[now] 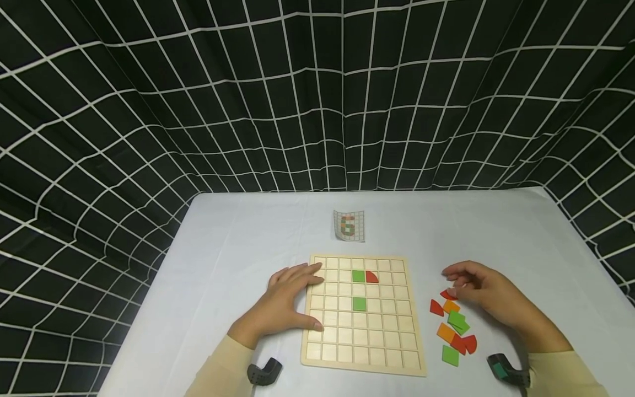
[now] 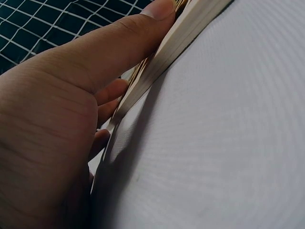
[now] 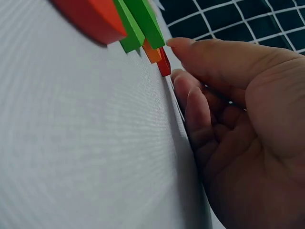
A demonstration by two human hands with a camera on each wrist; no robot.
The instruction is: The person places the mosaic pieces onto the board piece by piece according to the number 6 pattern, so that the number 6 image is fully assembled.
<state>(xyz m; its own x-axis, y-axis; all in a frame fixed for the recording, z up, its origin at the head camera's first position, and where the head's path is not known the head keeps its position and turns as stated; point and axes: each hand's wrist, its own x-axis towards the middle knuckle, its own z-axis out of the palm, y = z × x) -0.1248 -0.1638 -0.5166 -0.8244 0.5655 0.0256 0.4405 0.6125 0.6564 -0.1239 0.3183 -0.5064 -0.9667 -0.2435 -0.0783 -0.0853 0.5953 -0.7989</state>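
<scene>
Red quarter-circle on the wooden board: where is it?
Head view: the red quarter-circle lies on the wooden board, second row from top, directly right of a green square.

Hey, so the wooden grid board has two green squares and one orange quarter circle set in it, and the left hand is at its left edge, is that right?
Not quite: the quarter circle is red, not orange, as the head view shows. The wooden grid board does hold two green squares, with the left hand at its left edge.

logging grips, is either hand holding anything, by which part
Nothing seems held: left hand rests on the board's left edge; right hand is by a red piece, contact unclear.
</scene>
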